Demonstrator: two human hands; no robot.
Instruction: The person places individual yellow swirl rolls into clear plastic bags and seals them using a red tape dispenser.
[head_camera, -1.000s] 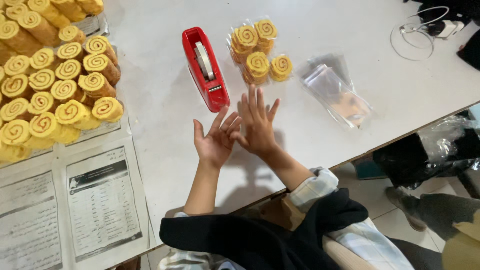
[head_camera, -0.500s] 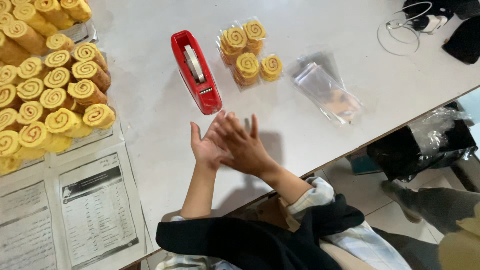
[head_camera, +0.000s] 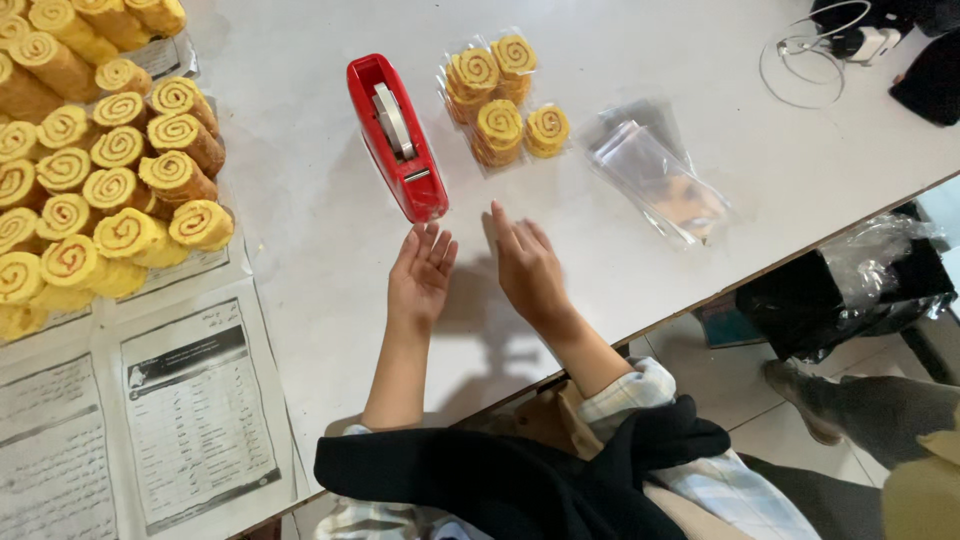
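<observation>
1. White table (head_camera: 300, 200): fills most of the view, its near edge running slantwise from lower left up to the right edge.
2. Printed paper sheets (head_camera: 190, 400): spread flat over the table's left near corner, reaching under the rolls.
3. Pile of yellow spiral cake rolls (head_camera: 95, 170): heaped along the left edge up to the far left corner, cut ends facing up, unwrapped.
4. Black bag in clear film (head_camera: 850, 290): off the table, below its right near edge, on the floor.
5. Red tape dispenser (head_camera: 397, 138): mid-table, lying lengthwise toward the far edge, near end just beyond the left hand's fingertips.
6. Clear empty plastic bags (head_camera: 655, 175): flat toward the right near edge, well apart from both hands.
7. Bagged cake rolls (head_camera: 500, 100): four slices in clear wrap, just right of the dispenser, farther from the near edge than either hand.
8. White cable and plug (head_camera: 820, 45): at the far right corner.
9. Right hand (head_camera: 528, 270): palm down near the near edge, fingers straight and loosely together, holding nothing, nothing lying between it and the wrapped slices.
10. Left hand (head_camera: 420, 275): just beside the right, apart from it, palm up, fingers slightly spread, empty.
</observation>
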